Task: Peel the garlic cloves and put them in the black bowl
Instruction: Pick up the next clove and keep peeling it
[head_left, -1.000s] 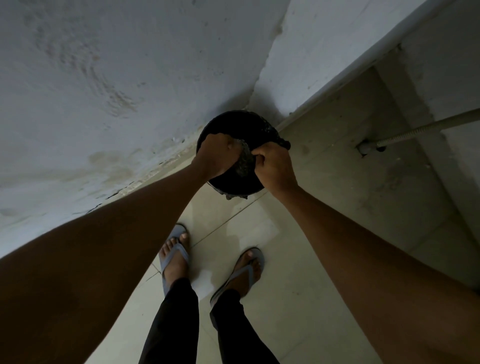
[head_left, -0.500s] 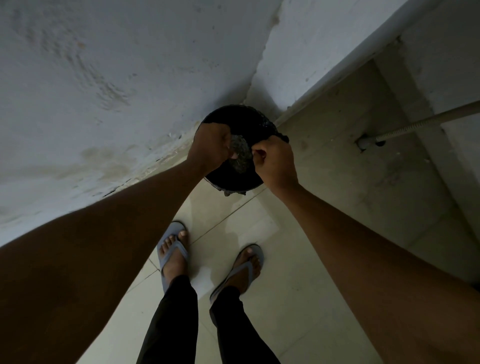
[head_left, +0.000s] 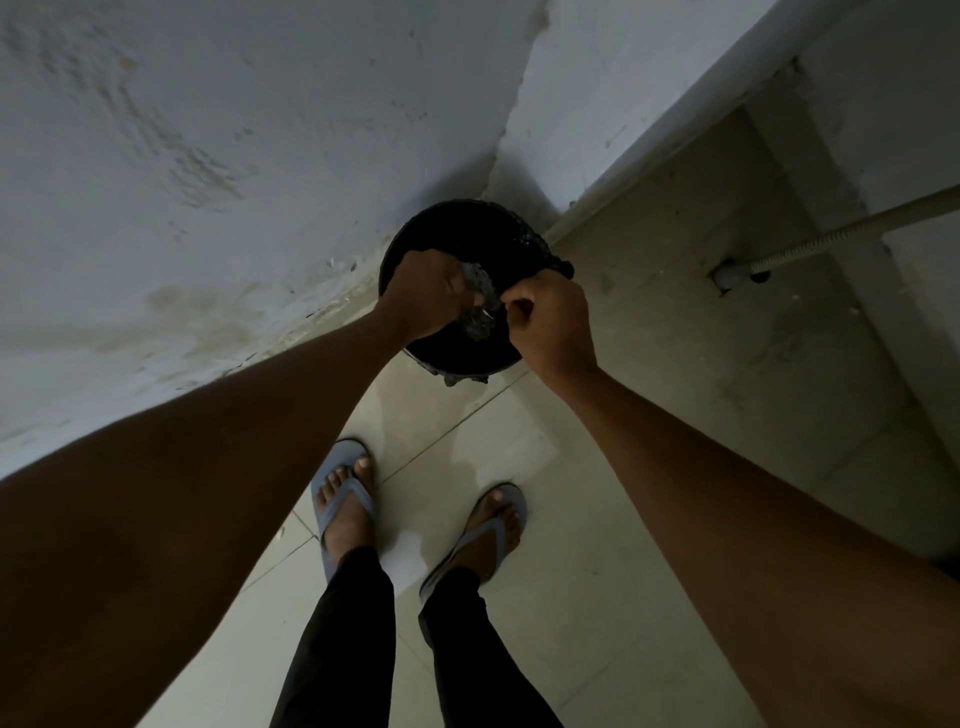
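A round black container (head_left: 467, 358) lined with a black bag stands on the floor in the wall corner. Both my hands are held over its opening. My left hand (head_left: 423, 296) is closed around a grey crumpled thing (head_left: 480, 309). My right hand (head_left: 550, 325) pinches the right edge of that same thing with fingers curled. It is too dim to tell whether the grey thing is garlic skin or a wrapper. No garlic cloves can be made out.
A stained white wall (head_left: 208, 182) runs along the left and meets another wall behind the container. A ribbed hose (head_left: 841, 228) comes out of the floor at the right. My feet in blue sandals (head_left: 345, 499) stand on pale tiles.
My hands have drawn slightly apart over the container, and more of the grey crumpled thing shows between them. The container has not moved.
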